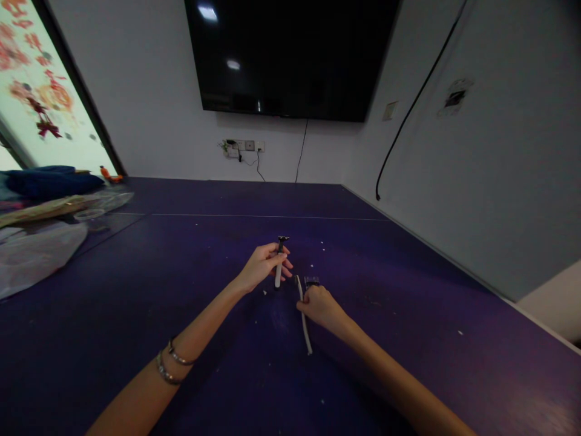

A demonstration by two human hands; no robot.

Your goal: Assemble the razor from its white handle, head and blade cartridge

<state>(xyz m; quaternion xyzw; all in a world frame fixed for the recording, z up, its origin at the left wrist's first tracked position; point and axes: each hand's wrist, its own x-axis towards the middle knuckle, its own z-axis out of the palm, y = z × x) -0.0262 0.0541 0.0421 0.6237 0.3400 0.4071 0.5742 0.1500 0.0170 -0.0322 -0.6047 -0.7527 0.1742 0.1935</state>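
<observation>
My left hand (267,263) is closed around a razor-like tool (278,275), with a white handle and a black T-shaped head. The tool stands roughly upright, its head pointing away from me. To the right, my right hand (319,304) is curled shut, knuckles up, low over the table. At its far side a small dark, clear-edged piece (311,281) shows, mostly hidden by the fingers. A thin pale strip (305,327) runs past the thumb toward me; whether the thumb pinches it I cannot tell.
The dark purple table (204,339) carries scattered white crumbs. Plastic bags (40,251), a clear cup (91,217) and folded blue cloth (52,181) lie at the left. A black cable (411,109) hangs down the right wall. A large screen (295,54) is mounted ahead above sockets (249,145).
</observation>
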